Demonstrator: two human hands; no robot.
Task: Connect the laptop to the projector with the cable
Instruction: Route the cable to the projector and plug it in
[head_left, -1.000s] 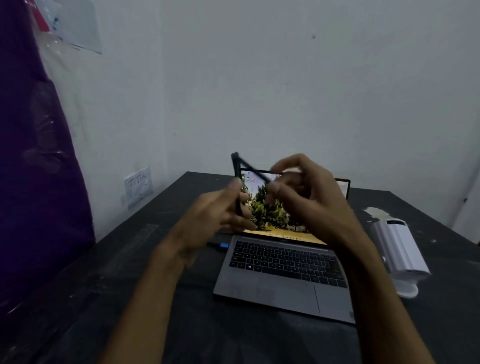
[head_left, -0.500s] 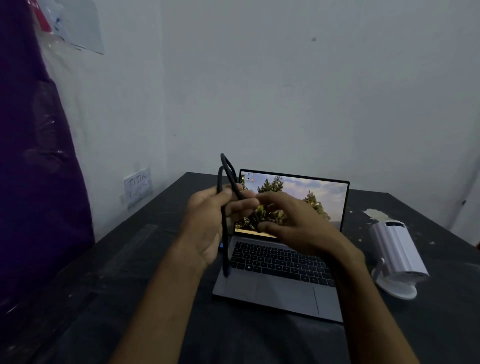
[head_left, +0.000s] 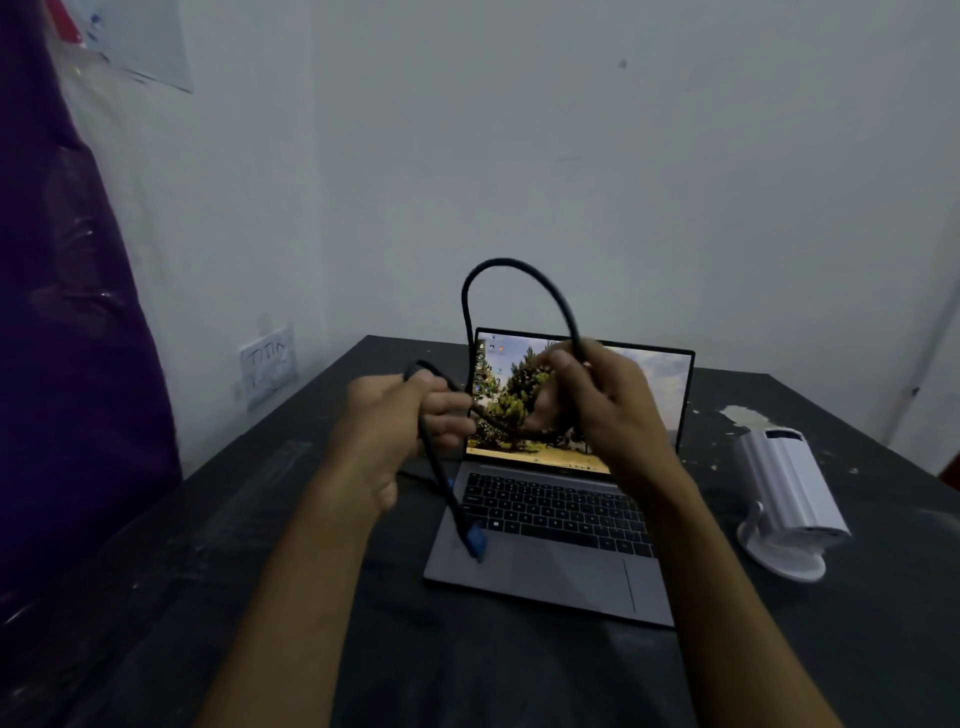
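Hands, left hand (head_left: 387, 441) and right hand (head_left: 597, 410), both grip the black cable (head_left: 519, 270); wall plate (head_left: 267, 366) scrawl unreadable.

Your laptop (head_left: 550, 525) is your landmark: grey, lid open, screen lit with a tree wallpaper, flat on the dark table. The black cable (head_left: 511, 280) arcs in a loop above its screen, held up off the table, one blue-tipped plug dangling over the keyboard's left end. The white projector (head_left: 789, 488) sits on its round base, just right of the laptop, tilted back.
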